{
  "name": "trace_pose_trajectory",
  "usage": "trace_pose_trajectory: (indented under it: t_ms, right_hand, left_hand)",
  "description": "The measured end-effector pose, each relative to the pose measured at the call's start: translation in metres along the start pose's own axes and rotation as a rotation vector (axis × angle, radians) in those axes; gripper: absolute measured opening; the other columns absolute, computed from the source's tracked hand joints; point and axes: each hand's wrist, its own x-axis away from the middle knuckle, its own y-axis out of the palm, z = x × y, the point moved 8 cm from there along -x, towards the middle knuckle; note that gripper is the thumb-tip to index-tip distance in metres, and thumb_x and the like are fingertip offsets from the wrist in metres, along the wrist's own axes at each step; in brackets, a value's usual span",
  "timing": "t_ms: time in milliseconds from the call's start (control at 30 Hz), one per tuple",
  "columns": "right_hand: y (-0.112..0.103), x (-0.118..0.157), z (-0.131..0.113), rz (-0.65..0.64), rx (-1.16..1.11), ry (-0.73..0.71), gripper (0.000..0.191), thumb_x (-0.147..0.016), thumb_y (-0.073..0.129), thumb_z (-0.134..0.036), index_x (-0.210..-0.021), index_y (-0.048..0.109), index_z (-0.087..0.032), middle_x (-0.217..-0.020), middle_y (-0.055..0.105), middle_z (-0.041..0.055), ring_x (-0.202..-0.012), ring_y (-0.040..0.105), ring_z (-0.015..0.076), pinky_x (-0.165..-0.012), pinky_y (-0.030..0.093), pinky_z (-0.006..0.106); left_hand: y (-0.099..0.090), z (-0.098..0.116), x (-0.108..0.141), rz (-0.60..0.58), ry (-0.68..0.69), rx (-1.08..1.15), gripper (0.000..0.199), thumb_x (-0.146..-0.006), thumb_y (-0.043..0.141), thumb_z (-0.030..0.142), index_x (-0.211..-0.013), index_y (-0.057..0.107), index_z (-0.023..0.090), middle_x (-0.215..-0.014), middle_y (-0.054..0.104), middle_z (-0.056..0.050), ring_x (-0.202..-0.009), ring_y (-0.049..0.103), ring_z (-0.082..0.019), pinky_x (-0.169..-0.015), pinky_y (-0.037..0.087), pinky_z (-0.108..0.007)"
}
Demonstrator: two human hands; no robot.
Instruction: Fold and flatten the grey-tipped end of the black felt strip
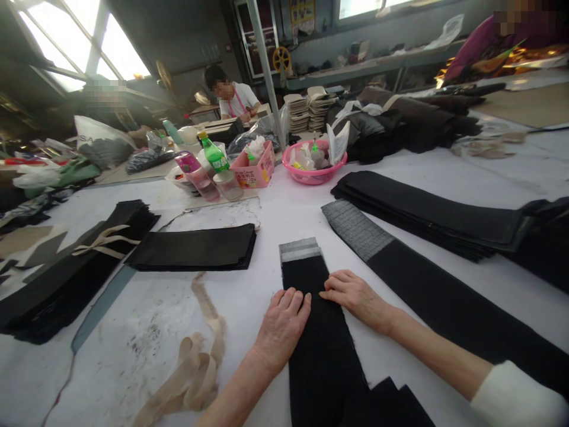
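A black fabric strip [322, 350] with grey bands at its far end lies lengthwise in front of me on the white table. My left hand [284, 323] is over its left edge, fingers bent and closed together on the cloth. From the right, my right hand [355, 296] pinches at the strip's other edge, thumb and fingers pressed together. The fingertips of both hands are close to each other, and the cloth right under them is partly hidden. To the right lies a longer black strip [435, 296] with a grey stitched-looking end.
Stacks of black pieces lie at left [191, 248] and right [427, 204]. A beige cloth ribbon [191, 367] curls on the table [249, 356]. Farther back are a pink basket [311, 175], a pink box [255, 169] and a green bottle [213, 155]. Other people sit beyond.
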Motion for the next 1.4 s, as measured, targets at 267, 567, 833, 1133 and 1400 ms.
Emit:
trace_pose_trajectory:
  t_ms: [267,567,833,1133,1400]
  right_hand:
    - [-0.001,-0.001,-0.001,0.004,0.023,0.006,0.018,-0.097,0.046,-0.020,-0.095,0.064,-0.018,-0.092,0.059,0.0040,-0.096,0.051,0.0172,-0.088,0.042,0.035]
    - [-0.004,0.006,0.006,0.010,-0.014,0.019,0.015,-0.096,0.048,-0.019,-0.094,0.064,-0.017,-0.093,0.059,0.0039,-0.094,0.051,0.0175,-0.086,0.041,0.035]
    - [-0.008,0.005,0.005,0.002,0.033,0.037,0.013,-0.094,0.050,-0.017,-0.090,0.062,-0.016,-0.089,0.059,0.0040,-0.090,0.051,0.0173,-0.083,0.041,0.033]
    - [-0.009,0.006,0.009,0.005,0.015,0.049,0.014,-0.095,0.051,-0.020,-0.093,0.064,-0.019,-0.090,0.059,0.0027,-0.089,0.051,0.0157,-0.083,0.041,0.032]
    - [-0.017,0.007,0.004,-0.061,0.006,-0.016,0.023,-0.097,0.045,-0.018,-0.110,0.064,-0.020,-0.094,0.059,0.0043,-0.092,0.051,0.0161,-0.087,0.042,0.033]
  left_hand:
    - [-0.005,0.006,-0.008,-0.039,0.034,-0.024,0.048,-0.090,0.049,0.014,-0.137,0.040,0.020,-0.103,0.053,-0.007,-0.104,0.051,-0.026,-0.092,0.045,-0.042]
    - [-0.003,0.008,-0.010,-0.050,0.036,-0.039,0.050,-0.088,0.052,0.014,-0.137,0.041,0.020,-0.101,0.052,-0.007,-0.100,0.051,-0.025,-0.088,0.047,-0.041]
    - [-0.004,0.010,-0.013,-0.049,0.041,-0.067,0.051,-0.089,0.050,0.013,-0.138,0.039,0.020,-0.100,0.052,-0.007,-0.098,0.051,-0.025,-0.087,0.047,-0.041]
    - [-0.005,0.012,-0.016,-0.051,0.052,-0.068,0.052,-0.089,0.048,0.011,-0.139,0.038,0.021,-0.098,0.052,-0.007,-0.096,0.052,-0.024,-0.083,0.048,-0.041]
    - [-0.004,0.013,-0.016,-0.076,0.062,-0.065,0.052,-0.089,0.050,0.013,-0.138,0.039,0.023,-0.100,0.053,-0.007,-0.097,0.052,-0.025,-0.083,0.048,-0.042]
